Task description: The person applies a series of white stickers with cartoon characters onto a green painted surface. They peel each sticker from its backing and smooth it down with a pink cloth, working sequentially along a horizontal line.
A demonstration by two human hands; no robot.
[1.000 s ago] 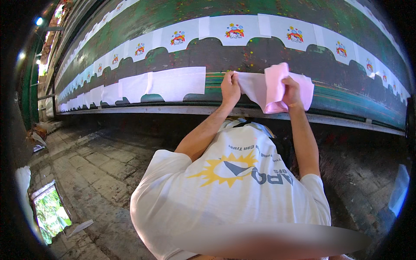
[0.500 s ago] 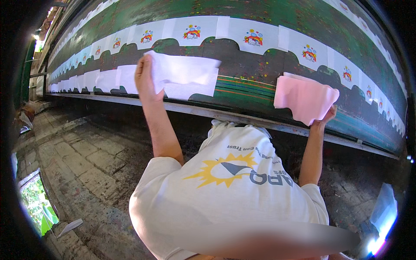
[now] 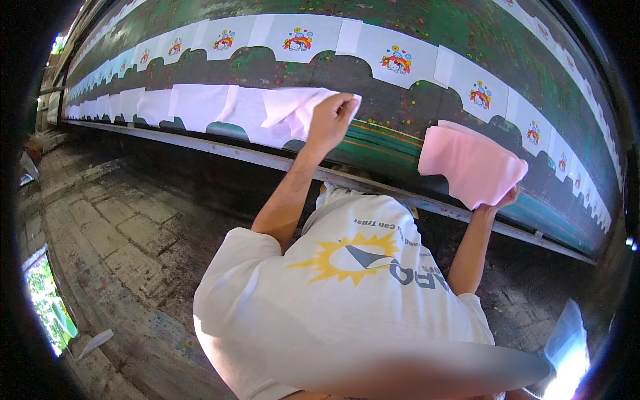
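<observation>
My left hand (image 3: 331, 121) is closed, fingers pinched at the right end of a pale pinkish-white fabric piece (image 3: 257, 117). That piece lies along the near edge of the long green table (image 3: 393, 100), its right part creased and raised. Farther right, my right hand (image 3: 505, 200) grips the lower right corner of a pink stack of cut fabric pieces (image 3: 470, 163), which hangs over the table by its edge. Fingers of the right hand are partly hidden beneath the stack.
Plain pale pieces (image 3: 157, 105) line the near edge leftward. Behind them runs a row of white pieces with coloured cartoon prints (image 3: 297, 40). A metal rail (image 3: 220, 148) borders the table. Below is a worn brick floor (image 3: 133, 233).
My left hand has swept right from the fabric piece's left side to its right end. The right hand keeps hold of the pink stack, nearly in place.
</observation>
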